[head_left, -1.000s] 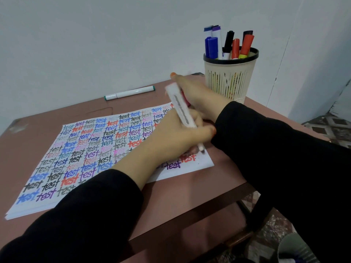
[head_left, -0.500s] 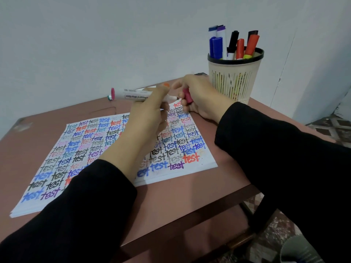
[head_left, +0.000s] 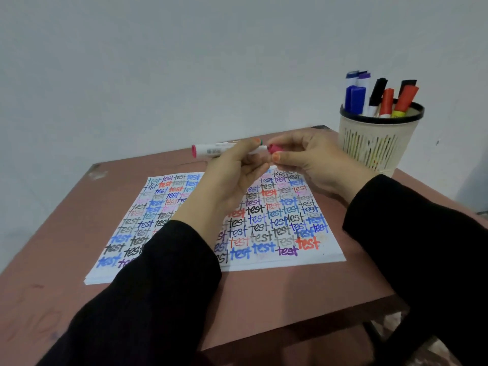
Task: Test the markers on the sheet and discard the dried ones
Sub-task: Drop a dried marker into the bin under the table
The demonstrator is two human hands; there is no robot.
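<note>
My left hand grips a white marker with a pink end, held level above the sheet. Just to its right, my right hand pinches the marker's pink cap at the marker's tip; whether the cap touches the tip I cannot tell. Below both hands lies the white sheet, covered with the word "test" in many colours. A second marker lies on the table behind my left hand, mostly hidden.
A cream slotted pen cup with a black rim stands at the table's back right and holds several markers. The brown table ends close in front and on the right. A pale wall rises behind.
A second ago my left hand wrote at the sheet's lower right corner. It has since lifted the marker, turned it level, and my right hand has brought the cap to its tip.
</note>
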